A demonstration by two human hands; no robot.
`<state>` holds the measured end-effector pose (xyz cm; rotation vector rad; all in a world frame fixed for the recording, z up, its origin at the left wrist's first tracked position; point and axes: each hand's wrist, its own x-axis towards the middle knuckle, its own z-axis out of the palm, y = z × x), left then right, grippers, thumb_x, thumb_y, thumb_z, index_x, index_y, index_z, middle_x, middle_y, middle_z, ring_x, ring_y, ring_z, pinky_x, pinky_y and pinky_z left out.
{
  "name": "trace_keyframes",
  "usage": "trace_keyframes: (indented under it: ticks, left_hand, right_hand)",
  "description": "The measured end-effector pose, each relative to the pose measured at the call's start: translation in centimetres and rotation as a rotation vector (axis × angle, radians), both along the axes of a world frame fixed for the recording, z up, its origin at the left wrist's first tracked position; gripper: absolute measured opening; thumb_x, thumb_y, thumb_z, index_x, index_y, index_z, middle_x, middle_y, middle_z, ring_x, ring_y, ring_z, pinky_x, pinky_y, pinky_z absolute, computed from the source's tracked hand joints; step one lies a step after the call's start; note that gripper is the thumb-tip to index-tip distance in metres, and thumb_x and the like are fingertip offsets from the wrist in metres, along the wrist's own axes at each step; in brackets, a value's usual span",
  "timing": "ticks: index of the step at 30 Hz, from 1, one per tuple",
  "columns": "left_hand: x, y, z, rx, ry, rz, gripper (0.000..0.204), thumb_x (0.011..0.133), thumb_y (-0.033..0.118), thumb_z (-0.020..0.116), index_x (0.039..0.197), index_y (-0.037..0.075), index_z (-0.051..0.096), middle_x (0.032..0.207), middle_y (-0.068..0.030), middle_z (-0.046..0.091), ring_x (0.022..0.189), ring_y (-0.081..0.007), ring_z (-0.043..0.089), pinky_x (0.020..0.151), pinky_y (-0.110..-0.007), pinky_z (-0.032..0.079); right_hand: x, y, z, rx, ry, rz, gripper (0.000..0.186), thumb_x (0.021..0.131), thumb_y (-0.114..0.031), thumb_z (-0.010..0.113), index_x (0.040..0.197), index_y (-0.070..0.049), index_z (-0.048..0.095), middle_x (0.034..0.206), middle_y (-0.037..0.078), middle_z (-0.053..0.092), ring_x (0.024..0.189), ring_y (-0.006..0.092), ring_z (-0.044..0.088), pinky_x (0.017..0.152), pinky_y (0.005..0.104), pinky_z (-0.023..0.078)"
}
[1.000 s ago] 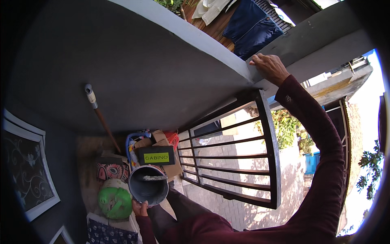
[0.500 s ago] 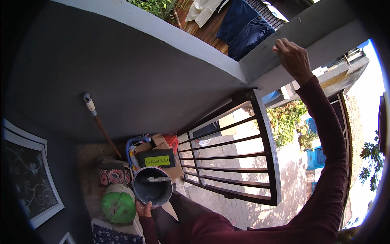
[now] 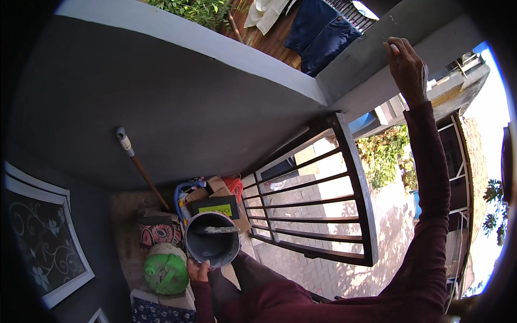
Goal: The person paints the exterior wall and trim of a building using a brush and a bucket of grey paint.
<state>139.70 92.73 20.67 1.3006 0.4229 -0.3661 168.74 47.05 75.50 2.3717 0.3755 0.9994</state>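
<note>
Hand, left (image 3: pixel 198 270): is grasping the bucket low in the view, its fingers closing on the near rim.
Bucket (image 3: pixel 210 248): is sitting in that grip in front of the person's legs, its mouth facing the camera and its grey inside showing.
Tool in bucket (image 3: pixel 222 230): is lying across the upper part of the opening, pale and crusted, one end reaching the right rim.
Hand, right (image 3: pixel 407 67): is rising at the end of a maroon sleeve (image 3: pixel 431 161), fingers curling inward; whether they are pinching anything cannot be told.
Beam (image 3: pixel 371 67): is running behind the right hand, grey; contact between the two cannot be judged.
Container, green-topped (image 3: pixel 161 269): is standing just left of the bucket.
Bag, dark with red pattern (image 3: pixel 160 231): is resting behind the green-topped container.
Box, dark with yellow-green label (image 3: pixel 230 202): is showing behind the bucket, which is partly covering it.
Pole, brown with pale top (image 3: pixel 141 168): is leaning near the grey wall (image 3: pixel 161 102).
Gate, dark-barred (image 3: pixel 362 199): is standing right of the box, paving (image 3: pixel 307 253) showing between its bars.
Trousers, dark blue (image 3: pixel 323 37): are lying beyond the wall, beside a white cloth (image 3: pixel 266 13).
</note>
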Motion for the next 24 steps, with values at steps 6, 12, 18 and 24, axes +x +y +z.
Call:
trace_keyframes:
  ticks: [6,12,18,24]
  left_hand:
    - [0.0,0.1,0.5,-0.005,-0.004,0.023,0.036,0.069,0.013,0.067,0.097,0.0,0.048,0.089,-0.0043,0.055,0.075,-0.0124,0.051,0.067,-0.028,0.044]
    - [-0.2,-0.3,0.7,0.043,-0.072,0.097,0.03,0.068,0.016,0.069,0.083,0.005,0.047,0.073,-0.0021,0.051,0.052,-0.0108,0.047,0.048,-0.026,0.042]
    - [-0.4,0.2,1.2,0.071,-0.089,0.107,0.03,0.068,0.02,0.069,0.082,0.005,0.046,0.071,-0.0001,0.049,0.051,-0.0099,0.043,0.047,-0.025,0.037]
    - [-0.2,-0.6,2.4,0.124,-0.163,0.088,0.03,0.069,0.02,0.069,0.081,0.006,0.045,0.072,0.0009,0.047,0.052,-0.0085,0.041,0.047,-0.025,0.035]
  right_hand:
    - [-1.3,0.4,-5.3,-0.108,0.528,-0.109,0.007,0.089,-0.014,0.06,0.086,-0.008,0.056,0.085,0.008,0.059,0.075,0.0293,0.064,0.065,0.0389,0.053]
    - [2.4,0.0,-1.3,0.259,0.393,0.126,0.022,0.091,-0.02,0.06,0.082,-0.001,0.054,0.077,0.014,0.058,0.07,0.0333,0.06,0.064,0.0389,0.048]
    - [3.1,0.4,-1.3,0.315,0.732,-0.159,0.018,0.089,-0.017,0.063,0.085,0.0,0.058,0.074,0.013,0.06,0.062,0.0249,0.061,0.059,0.0348,0.05]
    - [2.6,-1.4,-0.3,0.4,0.497,-0.24,0.031,0.09,-0.027,0.061,0.082,0.003,0.06,0.062,0.013,0.062,0.056,0.0198,0.067,0.052,0.0327,0.051]
